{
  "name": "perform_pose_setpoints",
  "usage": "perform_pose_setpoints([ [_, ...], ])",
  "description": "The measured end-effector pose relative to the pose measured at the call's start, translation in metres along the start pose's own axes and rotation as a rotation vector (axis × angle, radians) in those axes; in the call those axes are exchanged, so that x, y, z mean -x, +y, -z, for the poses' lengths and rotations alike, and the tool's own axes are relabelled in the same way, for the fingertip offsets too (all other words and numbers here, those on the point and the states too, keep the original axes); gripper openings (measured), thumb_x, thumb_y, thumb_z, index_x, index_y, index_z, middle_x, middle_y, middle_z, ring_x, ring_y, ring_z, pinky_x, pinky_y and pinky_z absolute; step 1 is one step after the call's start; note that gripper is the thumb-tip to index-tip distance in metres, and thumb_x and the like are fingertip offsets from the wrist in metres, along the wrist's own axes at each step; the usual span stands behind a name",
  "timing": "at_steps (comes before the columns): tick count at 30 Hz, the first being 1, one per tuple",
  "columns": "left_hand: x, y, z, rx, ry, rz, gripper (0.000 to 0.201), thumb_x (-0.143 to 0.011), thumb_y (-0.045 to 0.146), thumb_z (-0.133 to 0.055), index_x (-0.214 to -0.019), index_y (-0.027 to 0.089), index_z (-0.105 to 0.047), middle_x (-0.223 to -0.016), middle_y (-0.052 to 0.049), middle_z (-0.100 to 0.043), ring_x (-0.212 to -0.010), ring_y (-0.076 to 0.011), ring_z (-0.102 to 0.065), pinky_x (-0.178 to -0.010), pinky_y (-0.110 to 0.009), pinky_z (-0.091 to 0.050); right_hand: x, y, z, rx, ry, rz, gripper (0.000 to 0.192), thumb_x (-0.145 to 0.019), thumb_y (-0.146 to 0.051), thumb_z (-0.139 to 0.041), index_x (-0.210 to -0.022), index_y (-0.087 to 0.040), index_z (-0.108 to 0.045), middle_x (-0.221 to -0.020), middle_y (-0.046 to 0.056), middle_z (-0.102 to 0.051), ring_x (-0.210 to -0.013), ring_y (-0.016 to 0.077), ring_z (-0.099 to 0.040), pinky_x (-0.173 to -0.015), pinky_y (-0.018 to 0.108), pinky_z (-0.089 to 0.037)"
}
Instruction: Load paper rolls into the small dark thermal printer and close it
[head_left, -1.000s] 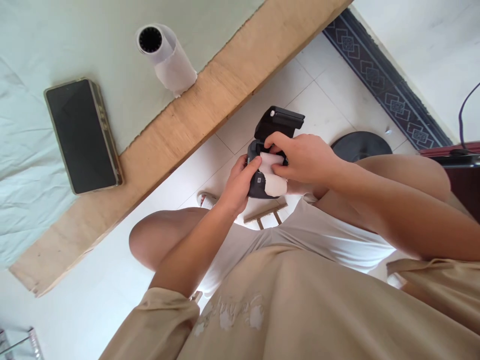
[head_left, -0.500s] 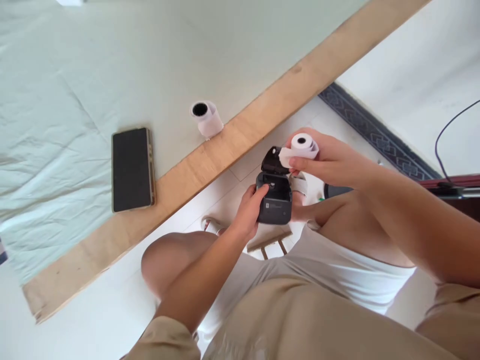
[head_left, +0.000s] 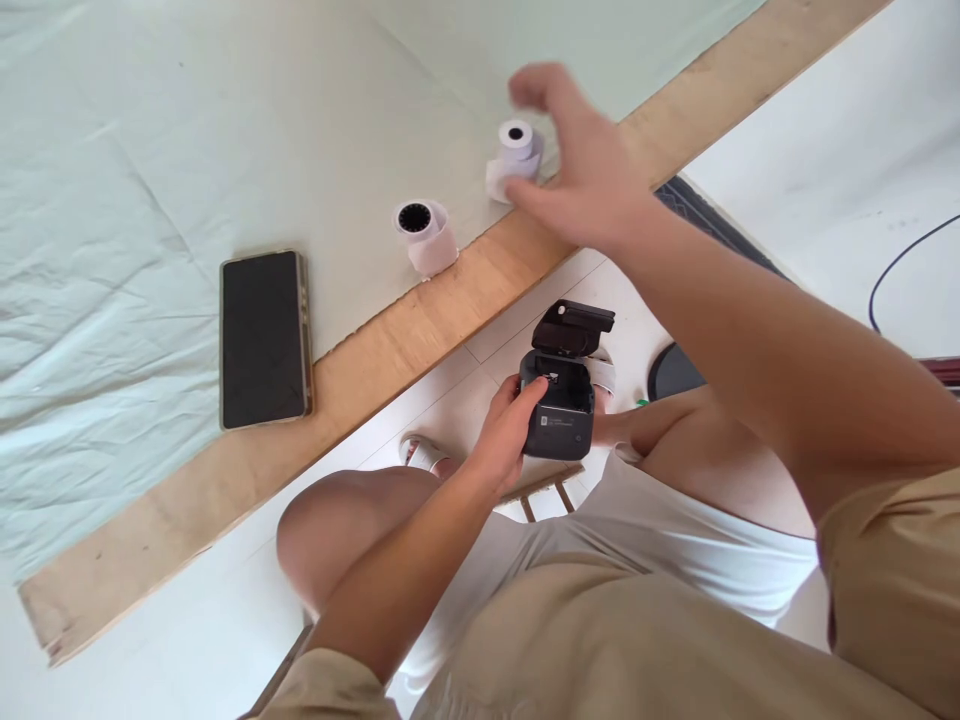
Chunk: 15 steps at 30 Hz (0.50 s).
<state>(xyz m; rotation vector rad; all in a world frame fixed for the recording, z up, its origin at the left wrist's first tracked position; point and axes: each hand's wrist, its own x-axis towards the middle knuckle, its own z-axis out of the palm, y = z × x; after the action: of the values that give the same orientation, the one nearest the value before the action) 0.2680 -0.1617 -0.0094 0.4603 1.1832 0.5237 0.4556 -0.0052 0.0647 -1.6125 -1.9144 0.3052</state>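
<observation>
Over my lap, my left hand [head_left: 510, 430] grips a small black label printer [head_left: 559, 430] by its side, the thumb reaching over the rim of its paper compartment. The printer's lid [head_left: 571, 328] stands swung up, and no roll shows inside. My right hand [head_left: 581, 165] is spread, fingers apart, beside a white paper roll [head_left: 515, 165] with a narrow core that stands on the table edge. The thumb is close to that roll's loose paper; whether it touches I cannot tell. To its left stands another paper roll [head_left: 433, 245] with a wider black core.
A dark-screened phone [head_left: 262, 340] in a clear case lies to the left on the pale green tablecloth [head_left: 135, 280]. The wooden table edge [head_left: 360, 355] runs diagonally between the rolls and my legs. A black cable [head_left: 889, 265] curves at the far right.
My right hand has moved from beside the printer up to the table. The narrow-core roll it held now stands there, and the fingers have opened. My left hand still holds the printer.
</observation>
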Motion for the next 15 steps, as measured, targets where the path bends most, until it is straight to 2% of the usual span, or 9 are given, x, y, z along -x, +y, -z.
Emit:
perform_pose_setpoints([
  [2,0.000,0.000,0.001,0.016,-0.011,0.018,0.046,-0.078,0.051,-0.091,-0.107,0.022,-0.071,-0.097,-0.002,-0.078,-0.092,-0.0189,-0.072,-0.079,-0.029,-0.053,0.008,-0.015,0.000,-0.005,0.155,0.154,0.062,-0.086,-0.007,-0.065,-0.147,-0.008,-0.055,-0.151,0.014,-0.065,-0.137,0.0261,-0.061,-0.126,0.045,-0.045],
  [3,0.000,-0.001,0.001,0.023,-0.012,0.022,0.045,-0.078,0.050,-0.091,-0.106,0.022,-0.071,-0.097,-0.002,-0.078,-0.092,-0.0187,-0.071,-0.080,-0.029,-0.053,0.011,-0.027,-0.003,0.001,0.185,0.208,0.056,-0.086,-0.008,-0.063,-0.142,-0.007,-0.058,-0.145,0.015,-0.067,-0.132,0.0256,-0.063,-0.120,0.043,-0.048],
  [5,-0.001,-0.001,0.002,0.027,-0.017,0.017,0.043,-0.079,0.050,-0.092,-0.103,0.022,-0.071,-0.097,-0.002,-0.078,-0.092,-0.0187,-0.072,-0.081,-0.029,-0.054,0.015,-0.056,-0.012,0.039,0.068,0.151,0.049,-0.100,-0.021,-0.060,-0.148,-0.009,-0.057,-0.148,0.016,-0.064,-0.127,0.0261,-0.064,-0.109,0.042,-0.053],
  [7,-0.002,-0.002,0.002,0.020,-0.025,0.005,0.043,-0.079,0.051,-0.091,-0.102,0.022,-0.070,-0.097,-0.002,-0.078,-0.092,-0.0192,-0.072,-0.081,-0.030,-0.054,0.013,-0.081,-0.026,0.145,-0.192,-0.003,0.049,-0.109,-0.037,-0.060,-0.152,-0.014,-0.056,-0.159,0.017,-0.056,-0.124,0.0287,-0.065,-0.107,0.045,-0.054],
  [8,-0.002,-0.003,0.002,0.015,-0.027,0.002,0.043,-0.080,0.052,-0.091,-0.102,0.022,-0.070,-0.097,-0.002,-0.079,-0.093,-0.0195,-0.072,-0.081,-0.030,-0.054,0.011,-0.089,-0.034,0.162,-0.232,-0.036,0.050,-0.110,-0.040,-0.060,-0.152,-0.014,-0.056,-0.160,0.018,-0.055,-0.123,0.0303,-0.066,-0.106,0.047,-0.055],
  [10,-0.001,-0.003,0.002,0.010,-0.035,0.005,0.044,-0.080,0.053,-0.091,-0.103,0.022,-0.070,-0.097,-0.003,-0.079,-0.094,-0.0201,-0.073,-0.082,-0.030,-0.054,0.006,-0.096,-0.044,0.175,-0.283,-0.075,0.045,-0.111,-0.039,-0.060,-0.149,-0.017,-0.054,-0.160,0.017,-0.055,-0.122,0.0305,-0.066,-0.104,0.048,-0.056],
  [12,0.001,-0.002,0.002,0.019,-0.046,0.003,0.044,-0.081,0.053,-0.091,-0.104,0.022,-0.070,-0.097,-0.003,-0.080,-0.093,-0.0199,-0.074,-0.081,-0.030,-0.054,0.006,-0.094,-0.046,0.120,-0.259,-0.056,0.037,-0.108,-0.026,-0.059,-0.144,-0.021,-0.053,-0.155,0.012,-0.060,-0.119,0.0266,-0.065,-0.101,0.044,-0.056],
  [15,0.003,-0.001,0.003,0.037,-0.051,-0.013,0.042,-0.082,0.051,-0.090,-0.104,0.022,-0.070,-0.096,-0.003,-0.080,-0.092,-0.0195,-0.073,-0.081,-0.030,-0.054,0.021,-0.082,-0.029,-0.119,-0.186,-0.019,0.052,-0.096,-0.012,-0.063,-0.144,-0.025,-0.049,-0.137,0.006,-0.068,-0.105,0.0193,-0.065,-0.091,0.036,-0.057],
])
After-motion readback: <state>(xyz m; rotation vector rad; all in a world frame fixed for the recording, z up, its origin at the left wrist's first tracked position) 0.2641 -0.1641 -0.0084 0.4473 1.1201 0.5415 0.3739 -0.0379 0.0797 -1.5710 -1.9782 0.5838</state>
